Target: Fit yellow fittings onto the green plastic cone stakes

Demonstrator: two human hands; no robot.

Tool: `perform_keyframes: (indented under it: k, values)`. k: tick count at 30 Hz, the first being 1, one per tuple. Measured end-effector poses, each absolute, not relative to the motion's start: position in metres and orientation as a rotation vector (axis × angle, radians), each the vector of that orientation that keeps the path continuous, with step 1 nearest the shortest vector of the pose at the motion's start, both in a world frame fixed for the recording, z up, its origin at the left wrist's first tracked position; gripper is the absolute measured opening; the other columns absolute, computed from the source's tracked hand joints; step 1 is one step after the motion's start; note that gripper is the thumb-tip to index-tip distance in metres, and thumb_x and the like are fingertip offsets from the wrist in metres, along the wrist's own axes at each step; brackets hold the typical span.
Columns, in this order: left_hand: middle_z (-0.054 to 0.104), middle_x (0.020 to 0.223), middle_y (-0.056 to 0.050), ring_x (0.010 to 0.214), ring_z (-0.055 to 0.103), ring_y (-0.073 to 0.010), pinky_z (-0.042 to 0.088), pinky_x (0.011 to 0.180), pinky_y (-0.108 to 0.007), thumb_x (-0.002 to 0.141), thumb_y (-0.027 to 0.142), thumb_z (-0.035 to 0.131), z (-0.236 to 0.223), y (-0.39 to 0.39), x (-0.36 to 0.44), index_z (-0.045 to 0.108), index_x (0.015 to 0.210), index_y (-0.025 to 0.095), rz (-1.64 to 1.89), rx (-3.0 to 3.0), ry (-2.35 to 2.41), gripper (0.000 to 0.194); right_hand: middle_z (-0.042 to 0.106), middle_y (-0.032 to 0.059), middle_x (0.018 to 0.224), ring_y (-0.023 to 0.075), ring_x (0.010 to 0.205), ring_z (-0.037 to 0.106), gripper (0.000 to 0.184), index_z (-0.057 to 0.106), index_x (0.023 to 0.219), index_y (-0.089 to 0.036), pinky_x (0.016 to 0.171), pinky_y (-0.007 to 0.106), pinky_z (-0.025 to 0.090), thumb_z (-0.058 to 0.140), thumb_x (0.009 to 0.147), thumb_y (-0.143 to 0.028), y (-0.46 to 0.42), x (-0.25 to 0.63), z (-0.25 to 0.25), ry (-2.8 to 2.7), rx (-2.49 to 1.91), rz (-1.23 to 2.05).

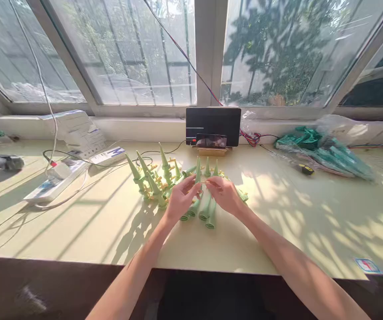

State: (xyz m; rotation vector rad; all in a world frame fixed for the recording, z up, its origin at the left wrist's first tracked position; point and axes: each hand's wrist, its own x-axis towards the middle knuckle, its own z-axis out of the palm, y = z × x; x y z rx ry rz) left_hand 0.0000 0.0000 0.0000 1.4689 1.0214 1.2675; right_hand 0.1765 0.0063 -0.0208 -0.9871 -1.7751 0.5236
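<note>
Two bare forearms come in over the front edge of a pale table, leading to the hands near its middle. The left hand has its thumb and fingers closed in around an upright green cone, which stands between the two hands, its tip pointing up. The right hand is narrow, its fingertips drawn together just beside that cone; a small yellowish bit shows there, but whether the fingers grip it I cannot tell. Below the hands, several rolled green tubes lie side by side, open ends toward the camera. To the left stands a cluster of green spikes with short yellow pegs among them, throwing a shadow across the tabletop. Behind the hands, a phone leans in front of a dark tablet near the window. Well to the left lies a white power strip with a cable; well to the right, clear plastic bags hold green pieces, with a yellow-and-black object just beside them.
</note>
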Motion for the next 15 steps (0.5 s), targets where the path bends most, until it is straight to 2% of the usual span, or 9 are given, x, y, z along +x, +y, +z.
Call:
perform_keyframes:
  k: [5,10,15]
  values:
    - [0.073,0.092,-0.007,0.066,0.067,-0.0152,0.061,0.070,-0.033,0.081,0.039,0.073,-0.0003,-0.0011,0.0001,0.062,0.131,0.013,1.203,1.542,0.945,0.058,0.066,0.0061,0.083,0.0162,0.073,0.059,0.025,0.064,0.091,-0.019,0.065,0.026,0.046,0.044,0.100,-0.033,0.0086,0.1831,-0.0227,-1.837,-0.986,0.338]
    - [0.073,0.097,-0.008,0.079,0.069,-0.0191,0.062,0.071,-0.035,0.082,0.036,0.072,-0.0035,-0.0002,-0.0023,0.061,0.134,0.016,1.180,1.571,0.900,0.057,0.062,0.0057,0.077,0.0153,0.066,0.053,0.030,0.063,0.087,-0.019,0.063,0.027,0.042,0.040,0.100,-0.033,0.0073,0.1836,-0.0208,-1.880,-0.970,0.255]
    - [0.072,0.105,-0.009,0.085,0.067,-0.0190,0.064,0.072,-0.034,0.079,0.034,0.075,-0.0085,0.0021,-0.0027,0.062,0.133,0.017,1.218,1.571,0.899,0.058,0.054,0.0013,0.065,0.0131,0.059,0.046,0.029,0.060,0.075,-0.019,0.056,0.025,0.037,0.047,0.096,-0.035,0.0018,0.1777,-0.0157,-1.729,-1.024,0.548]
